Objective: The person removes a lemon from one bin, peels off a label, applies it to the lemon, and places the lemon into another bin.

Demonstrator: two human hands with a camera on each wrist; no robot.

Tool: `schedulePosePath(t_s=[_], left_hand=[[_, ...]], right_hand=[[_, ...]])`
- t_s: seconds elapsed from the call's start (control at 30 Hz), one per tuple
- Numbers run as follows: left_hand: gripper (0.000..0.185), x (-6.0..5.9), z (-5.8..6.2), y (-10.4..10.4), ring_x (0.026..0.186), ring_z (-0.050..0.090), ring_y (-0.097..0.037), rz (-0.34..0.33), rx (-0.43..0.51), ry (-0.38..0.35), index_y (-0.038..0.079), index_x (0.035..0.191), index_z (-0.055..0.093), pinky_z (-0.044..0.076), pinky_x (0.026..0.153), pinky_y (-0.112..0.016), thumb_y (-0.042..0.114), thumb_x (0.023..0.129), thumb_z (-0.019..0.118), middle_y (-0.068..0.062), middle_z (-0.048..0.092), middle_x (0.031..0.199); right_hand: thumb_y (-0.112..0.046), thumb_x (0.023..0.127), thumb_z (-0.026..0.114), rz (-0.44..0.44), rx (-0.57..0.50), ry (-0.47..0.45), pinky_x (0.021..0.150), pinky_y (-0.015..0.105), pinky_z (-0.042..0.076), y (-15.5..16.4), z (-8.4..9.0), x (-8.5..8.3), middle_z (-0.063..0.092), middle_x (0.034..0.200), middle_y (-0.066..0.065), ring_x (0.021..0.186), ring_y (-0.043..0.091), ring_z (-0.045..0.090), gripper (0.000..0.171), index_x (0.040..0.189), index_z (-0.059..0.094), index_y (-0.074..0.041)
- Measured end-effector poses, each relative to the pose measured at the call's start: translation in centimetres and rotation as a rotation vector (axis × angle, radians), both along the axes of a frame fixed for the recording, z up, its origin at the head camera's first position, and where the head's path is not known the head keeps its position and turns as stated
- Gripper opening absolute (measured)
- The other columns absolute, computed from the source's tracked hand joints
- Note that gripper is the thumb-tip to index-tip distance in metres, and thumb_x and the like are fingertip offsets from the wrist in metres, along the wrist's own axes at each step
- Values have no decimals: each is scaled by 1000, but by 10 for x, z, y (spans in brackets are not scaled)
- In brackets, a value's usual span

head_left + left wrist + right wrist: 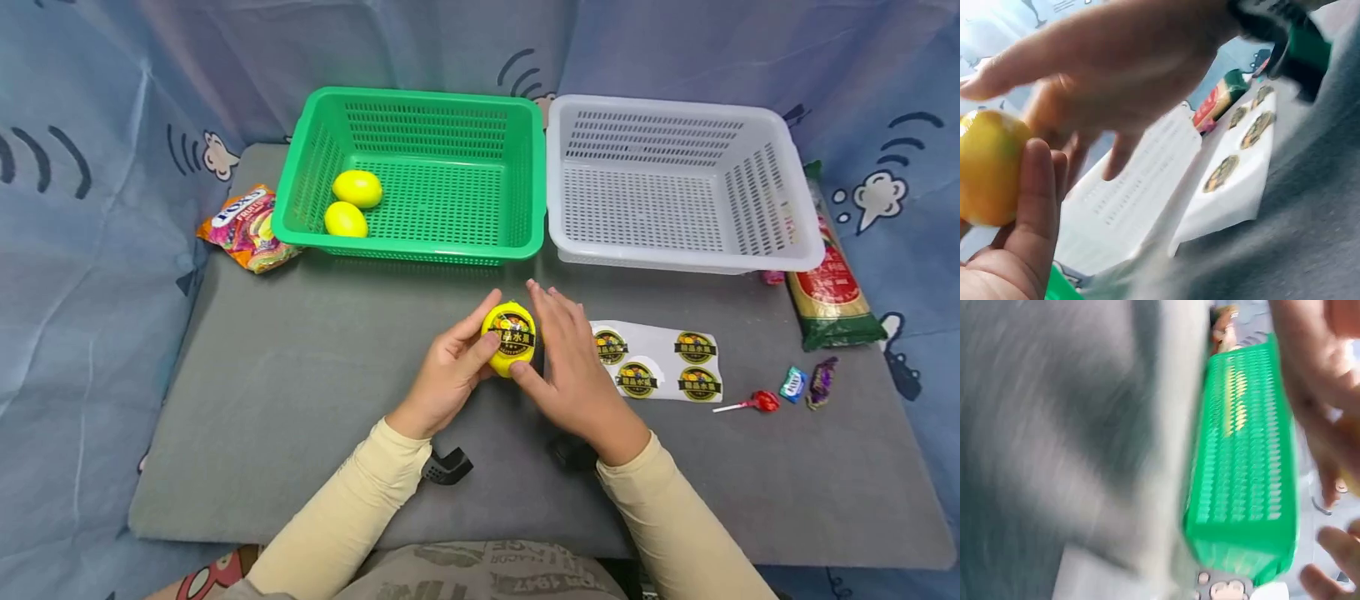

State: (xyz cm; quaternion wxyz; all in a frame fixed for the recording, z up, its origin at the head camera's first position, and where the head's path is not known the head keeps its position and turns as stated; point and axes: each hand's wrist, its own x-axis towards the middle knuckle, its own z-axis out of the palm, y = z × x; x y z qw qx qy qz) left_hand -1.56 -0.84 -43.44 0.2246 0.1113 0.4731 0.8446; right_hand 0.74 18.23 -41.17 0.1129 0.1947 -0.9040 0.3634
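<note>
A yellow lemon (500,363) with a round black-and-gold sticker (513,332) facing up is pinched by my left hand (450,367) between thumb and fingers. My right hand (573,371) is at the lemon's right side, its fingers extended and its thumb at the lower edge of the sticker. In the left wrist view the lemon (988,169) sits against the left fingers, while the right hand (1104,69) is blurred beside it. A white sheet (660,333) bearing several such stickers lies just right of my right hand.
At the back stand a green basket (408,248) with two lemons (357,189) inside and a white basket (682,260). A candy bag (251,229) lies at left. On the right are a red-and-green packet (832,287), a lollipop (763,401) and two wrapped candies (792,384).
</note>
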Motion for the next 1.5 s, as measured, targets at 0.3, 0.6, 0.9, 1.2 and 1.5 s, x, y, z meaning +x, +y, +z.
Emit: schedulePosePath(t_s=[0.3, 0.6, 0.9, 1.2, 1.5], left_hand=[[105, 1, 0, 3, 149, 42, -27, -8, -24, 22, -2, 164, 27, 53, 99, -26, 55, 88, 72, -10, 27, 172], [71, 3, -5, 6, 123, 62, -17, 38, -8, -15, 17, 171, 22, 55, 95, -27, 27, 111, 58, -21, 49, 155], [39, -6, -4, 2, 93, 59, -36, 139, -79, 51, -2, 145, 36, 45, 71, -28, 23, 115, 32, -14, 48, 130], [27, -13, -3, 1, 83, 53, -33, 162, -281, 197, 0, 135, 40, 38, 67, -28, 15, 113, 40, -12, 48, 126], [35, -78, 46, 64, 94, 54, -21, 66, -175, 251, -1, 148, 39, 54, 77, -35, 11, 115, 38, -18, 44, 140]], right_hand=[[-26, 115, 39, 115, -119, 199, 117, 58, 32, -16, 2, -8, 62, 140, 15, 136, 38, 52, 41, 131, 68, -1], [-48, 105, 53, 34, -31, -48, 120, 70, 17, -13, -8, -3, 35, 168, 15, 155, 39, 29, 76, 164, 33, -4], [-45, 106, 57, -158, -21, 37, 123, 61, 14, 30, 10, -13, 36, 164, 25, 151, 50, 27, 77, 159, 37, 6], [-22, 111, 49, -554, 59, -12, 126, 55, 10, 102, 9, -43, 39, 164, 21, 156, 40, 19, 45, 152, 56, -3], [-32, 110, 57, -667, 101, 21, 126, 54, 15, 121, -5, -59, 53, 149, 21, 154, 37, 24, 38, 135, 73, -8]])
